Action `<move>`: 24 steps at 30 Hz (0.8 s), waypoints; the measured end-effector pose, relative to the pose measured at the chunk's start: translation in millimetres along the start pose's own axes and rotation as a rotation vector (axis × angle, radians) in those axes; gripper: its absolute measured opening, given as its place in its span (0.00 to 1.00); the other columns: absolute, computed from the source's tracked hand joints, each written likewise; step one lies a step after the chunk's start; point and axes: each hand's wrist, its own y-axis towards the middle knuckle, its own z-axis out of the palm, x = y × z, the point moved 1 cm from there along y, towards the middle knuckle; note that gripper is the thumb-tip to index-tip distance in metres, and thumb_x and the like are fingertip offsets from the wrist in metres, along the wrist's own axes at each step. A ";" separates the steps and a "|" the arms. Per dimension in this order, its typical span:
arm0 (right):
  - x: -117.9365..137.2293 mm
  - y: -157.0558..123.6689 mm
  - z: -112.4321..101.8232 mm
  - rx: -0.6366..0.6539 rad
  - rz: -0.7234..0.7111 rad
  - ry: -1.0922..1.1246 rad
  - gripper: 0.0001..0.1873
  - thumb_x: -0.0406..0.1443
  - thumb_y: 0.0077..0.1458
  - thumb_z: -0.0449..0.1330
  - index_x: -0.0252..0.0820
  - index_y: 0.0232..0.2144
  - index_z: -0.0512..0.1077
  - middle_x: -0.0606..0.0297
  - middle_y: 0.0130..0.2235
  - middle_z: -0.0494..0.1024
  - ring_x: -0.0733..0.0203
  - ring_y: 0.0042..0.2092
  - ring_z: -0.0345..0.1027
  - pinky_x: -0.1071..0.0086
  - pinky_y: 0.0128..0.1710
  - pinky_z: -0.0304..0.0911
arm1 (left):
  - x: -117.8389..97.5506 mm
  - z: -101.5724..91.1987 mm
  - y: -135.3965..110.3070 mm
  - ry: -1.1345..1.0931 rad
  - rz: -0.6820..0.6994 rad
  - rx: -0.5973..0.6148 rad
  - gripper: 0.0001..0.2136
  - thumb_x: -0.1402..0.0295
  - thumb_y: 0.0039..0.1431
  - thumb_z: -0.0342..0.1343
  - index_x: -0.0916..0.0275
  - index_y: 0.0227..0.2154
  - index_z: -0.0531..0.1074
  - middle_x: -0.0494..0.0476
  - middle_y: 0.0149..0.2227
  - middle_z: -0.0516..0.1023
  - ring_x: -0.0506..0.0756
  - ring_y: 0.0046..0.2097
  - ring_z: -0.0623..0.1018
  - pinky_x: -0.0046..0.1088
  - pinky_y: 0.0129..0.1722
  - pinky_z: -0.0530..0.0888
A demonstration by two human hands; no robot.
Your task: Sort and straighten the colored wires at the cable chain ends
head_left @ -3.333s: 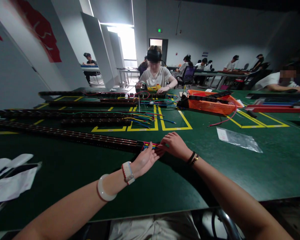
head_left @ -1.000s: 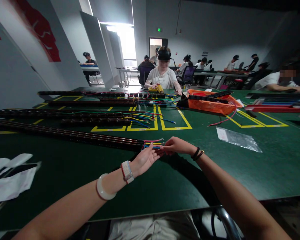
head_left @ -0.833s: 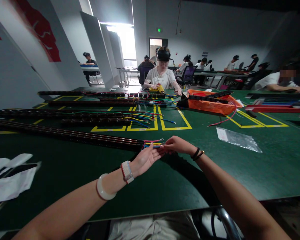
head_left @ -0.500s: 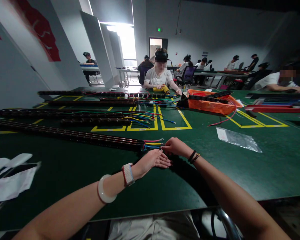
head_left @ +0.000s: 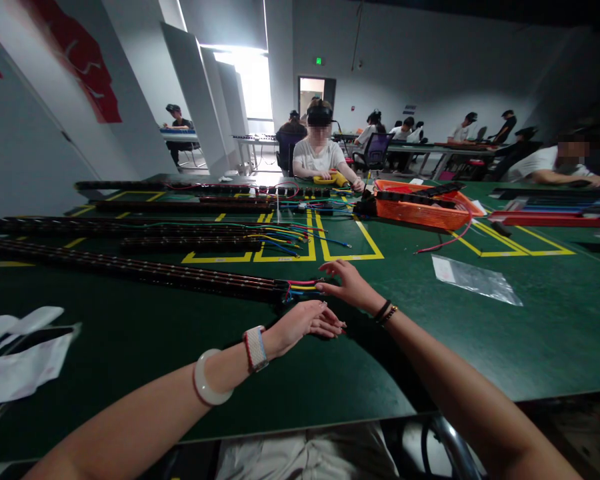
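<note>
A long dark cable bundle (head_left: 190, 272) lies across the green table, with red, yellow and blue wires (head_left: 303, 288) coming out of its right end. My right hand (head_left: 349, 283) hovers at those wire ends with thumb and index finger spread apart. Its thumb tip is close to the yellow wire's end; whether they touch I cannot tell. Just below the wires, my left hand (head_left: 310, 320) lies on its side, fingers stretched to the right. Nothing shows in it, though its palm is partly hidden.
More cable bundles (head_left: 145, 228) with loose coloured wire ends lie farther back. An orange basket (head_left: 410, 212) stands behind a clear plastic bag (head_left: 475, 280). Across the table a person (head_left: 320, 157) holds a yellow tool (head_left: 337, 179). White papers (head_left: 25, 363) lie at left.
My right hand has opened from a pinch at the blue wire's end and moved slightly up, toward the red and yellow ends. The left hand has barely moved.
</note>
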 end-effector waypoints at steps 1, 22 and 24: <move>3.0 -0.9 4.2 0.024 -0.036 -0.049 0.25 0.51 0.51 0.59 0.41 0.45 0.69 0.59 0.43 0.72 0.58 0.44 0.63 0.64 0.45 0.56 | 0.4 0.0 0.1 -0.001 0.007 0.006 0.16 0.59 0.59 0.50 0.69 0.30 0.72 0.72 0.39 0.79 0.61 0.40 0.79 0.39 0.43 0.72; 18.9 4.6 18.7 0.034 -0.242 -0.394 0.09 0.40 0.55 0.60 0.41 0.27 0.74 0.64 0.30 0.75 0.61 0.36 0.61 0.65 0.42 0.47 | -0.1 -6.7 7.4 -0.443 -0.042 -0.059 0.14 0.64 0.63 0.46 0.71 0.38 0.72 0.68 0.38 0.78 0.57 0.40 0.78 0.39 0.51 0.68; 22.4 2.7 17.3 0.026 -0.307 -0.453 0.11 0.40 0.57 0.57 0.42 0.26 0.74 0.64 0.30 0.74 0.60 0.36 0.59 0.64 0.43 0.47 | 1.0 -10.8 11.0 -0.555 -0.029 -0.080 0.14 0.64 0.63 0.46 0.69 0.36 0.72 0.65 0.37 0.78 0.55 0.39 0.78 0.37 0.51 0.68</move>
